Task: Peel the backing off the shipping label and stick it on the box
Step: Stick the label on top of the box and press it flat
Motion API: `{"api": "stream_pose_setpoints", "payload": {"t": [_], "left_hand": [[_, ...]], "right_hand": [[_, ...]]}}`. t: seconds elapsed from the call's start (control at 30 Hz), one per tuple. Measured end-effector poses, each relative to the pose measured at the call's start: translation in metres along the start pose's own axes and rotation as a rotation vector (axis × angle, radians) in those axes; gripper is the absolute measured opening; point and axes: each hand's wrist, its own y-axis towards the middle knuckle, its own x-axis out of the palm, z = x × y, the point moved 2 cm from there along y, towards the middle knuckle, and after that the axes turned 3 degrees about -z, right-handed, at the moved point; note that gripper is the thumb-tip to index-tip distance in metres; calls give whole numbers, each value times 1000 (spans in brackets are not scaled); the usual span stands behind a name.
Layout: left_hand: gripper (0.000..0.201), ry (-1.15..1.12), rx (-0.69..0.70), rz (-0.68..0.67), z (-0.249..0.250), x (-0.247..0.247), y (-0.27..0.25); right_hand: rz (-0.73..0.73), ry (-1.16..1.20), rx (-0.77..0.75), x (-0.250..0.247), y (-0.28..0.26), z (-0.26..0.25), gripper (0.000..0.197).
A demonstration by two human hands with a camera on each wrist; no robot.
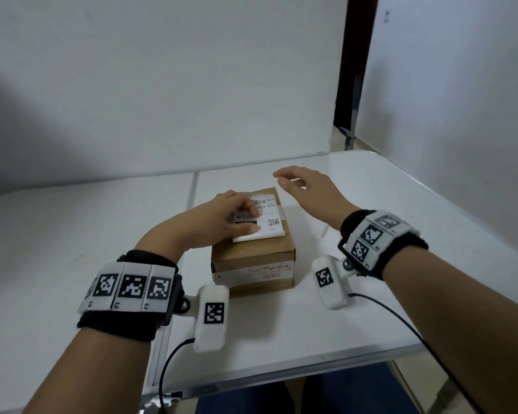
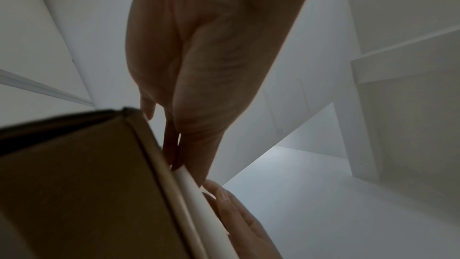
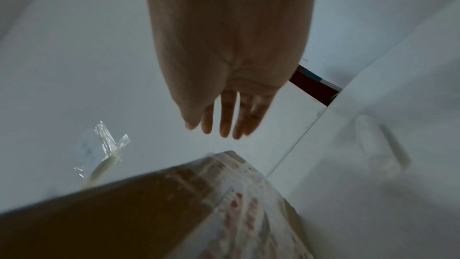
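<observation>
The left hand (image 1: 219, 216) lies on the white printed shipping label (image 1: 262, 225), its fingers (image 1: 247, 209) lightly bent and pressing the paper flat against the top of the brown cardboard box (image 1: 253, 264); the label's near edge seems slightly raised, though blur makes that uncertain. The right hand (image 1: 308, 186) hovers beyond the box's right side, fingers (image 3: 225, 123) straight, close together, holding nothing. The box stands mid-way on a white folding surface (image 1: 371, 309) before a white wall (image 1: 162, 85), a dark doorway (image 1: 352, 55) at right. A crumpled strip of clear tape (image 3: 107, 145) lies on the surface. The box's far end is hidden by the left hand.
</observation>
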Motion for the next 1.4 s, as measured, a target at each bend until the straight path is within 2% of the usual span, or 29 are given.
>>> {"api": "stream_pose_setpoints", "payload": {"t": [0.03,0.1,0.2,0.37,0.47,0.57,0.83,0.93,1.07,1.23,1.4], "left_hand": [[19,6,-1,3,1,0,0],[19,8,-6,2,3,-1,0],[24,2,-28,2,7,-2,-2],[32,83,-95,51,6,-1,-3],[44,85,-132,61,2,0,-2],[50,47,-151,67,2,-1,-3],[52,79,-160,58,4,0,-3],[53,83,-169,48,6,0,-5],[54,65,-173,45,4,0,-6],[53,63,-188,42,4,-2,-5],[54,42,-194,46,2,-1,-4]], "right_hand": [[71,7,-40,-3,-5,-3,30],[94,4,-74,-7,-14,-10,33],[-50,-68,-94,-6,-26,-20,41],[-290,-366,-122,14,-33,-23,54],[-406,-339,-105,22,-32,-21,66],[-478,-367,-136,21,-27,-21,63],[-509,-399,-100,23,-11,-16,68],[-492,-413,-91,22,-9,-14,63],[-479,-381,-64,22,-11,-15,83],[-457,-388,-88,19,-18,-19,63],[-394,-318,-39,11,-23,-3,77]]}}
